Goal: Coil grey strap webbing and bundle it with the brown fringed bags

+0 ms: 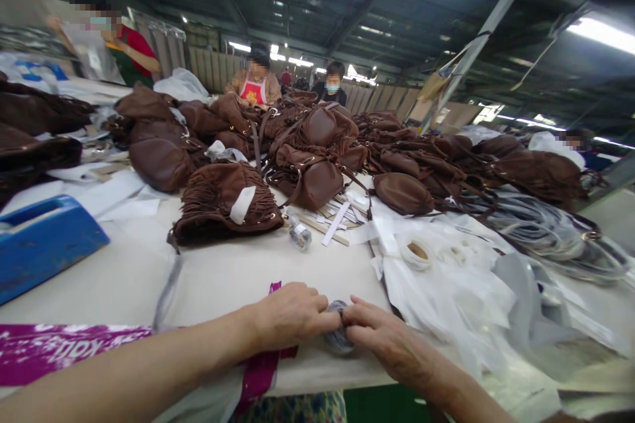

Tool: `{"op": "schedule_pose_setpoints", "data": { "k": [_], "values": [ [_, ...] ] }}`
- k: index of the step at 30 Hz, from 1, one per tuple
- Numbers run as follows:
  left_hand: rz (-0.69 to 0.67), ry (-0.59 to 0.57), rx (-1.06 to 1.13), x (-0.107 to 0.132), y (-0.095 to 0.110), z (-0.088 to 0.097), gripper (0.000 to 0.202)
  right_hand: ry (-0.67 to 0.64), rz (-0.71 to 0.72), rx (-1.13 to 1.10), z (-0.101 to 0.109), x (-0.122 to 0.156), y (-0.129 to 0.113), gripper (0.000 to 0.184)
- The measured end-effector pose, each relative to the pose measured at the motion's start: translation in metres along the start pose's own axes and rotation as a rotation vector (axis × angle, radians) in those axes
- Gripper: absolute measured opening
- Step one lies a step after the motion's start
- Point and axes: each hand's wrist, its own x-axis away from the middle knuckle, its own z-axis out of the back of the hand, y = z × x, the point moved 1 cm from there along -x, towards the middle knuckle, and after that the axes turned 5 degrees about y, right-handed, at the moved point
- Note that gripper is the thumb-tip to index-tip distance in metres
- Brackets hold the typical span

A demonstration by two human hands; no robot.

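Both my hands meet at the near edge of a white table [238,271]. My left hand [290,314] and my right hand [384,337] pinch a small roll of clear tape [338,334] between their fingertips, fingers curled closed on it. A strip of magenta printed tape [69,350] runs along the table edge under my left forearm. A brown fringed suede bag [223,201] with a white paper band lies just beyond my hands.
Several brown bags [317,145] are heaped across the table's middle and far side. A blue plastic tray [44,244] sits at left. White paper sheets and tape rolls [446,271] cover the right. Other people [255,82] work at the far side.
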Motion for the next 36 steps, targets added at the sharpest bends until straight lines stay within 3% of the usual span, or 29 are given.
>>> {"op": "schedule_pose_setpoints", "data": {
  "k": [2, 6, 9, 12, 15, 18, 21, 23, 26, 30, 32, 34, 36],
  "values": [
    [0.065, -0.004, 0.0, -0.003, 0.009, -0.003, 0.003, 0.065, -0.016, 0.037, -0.005, 0.001, 0.007, 0.03],
    [0.402, -0.035, 0.032, -0.024, 0.039, -0.011, 0.009, 0.197, -0.051, 0.196, -0.024, 0.009, 0.012, 0.036],
    [0.492, 0.005, 0.045, -0.032, 0.056, -0.017, 0.01, 0.228, -0.102, 0.092, -0.036, 0.013, 0.007, 0.04],
    [0.474, 0.061, 0.043, -0.018, 0.06, -0.02, 0.012, 0.228, -0.146, -0.068, -0.036, 0.009, 0.002, 0.021],
    [0.431, 0.114, 0.003, 0.006, 0.052, -0.016, 0.018, 0.147, -0.093, -0.094, -0.025, 0.001, 0.0, 0.02],
    [0.383, 0.082, 0.001, 0.023, 0.035, -0.01, 0.017, 0.057, -0.018, -0.049, -0.011, -0.009, -0.001, 0.023],
    [0.421, 0.021, 0.009, 0.02, 0.027, -0.012, 0.004, 0.053, -0.016, 0.049, -0.007, -0.019, -0.003, 0.027],
    [0.542, 0.053, -0.022, 0.01, 0.029, -0.022, 0.005, 0.107, -0.055, 0.122, -0.013, -0.025, -0.004, 0.033],
    [0.693, 0.207, -0.092, -0.003, 0.038, -0.046, 0.008, 0.175, -0.117, 0.096, -0.031, -0.031, -0.005, 0.039],
    [0.657, 0.338, -0.179, 0.004, 0.045, -0.065, 0.01, 0.216, -0.159, -0.05, -0.04, -0.034, -0.003, 0.021],
    [0.569, 0.324, -0.187, 0.019, 0.039, -0.058, 0.018, 0.166, -0.093, -0.086, -0.031, -0.036, -0.003, 0.015],
    [0.486, 0.267, -0.14, 0.035, 0.028, -0.041, 0.034, 0.088, 0.012, -0.101, -0.019, -0.039, -0.004, 0.014],
    [0.439, 0.196, -0.073, 0.048, 0.014, -0.021, 0.037, 0.019, 0.081, -0.089, -0.007, -0.044, -0.004, 0.017]
  ]
}}
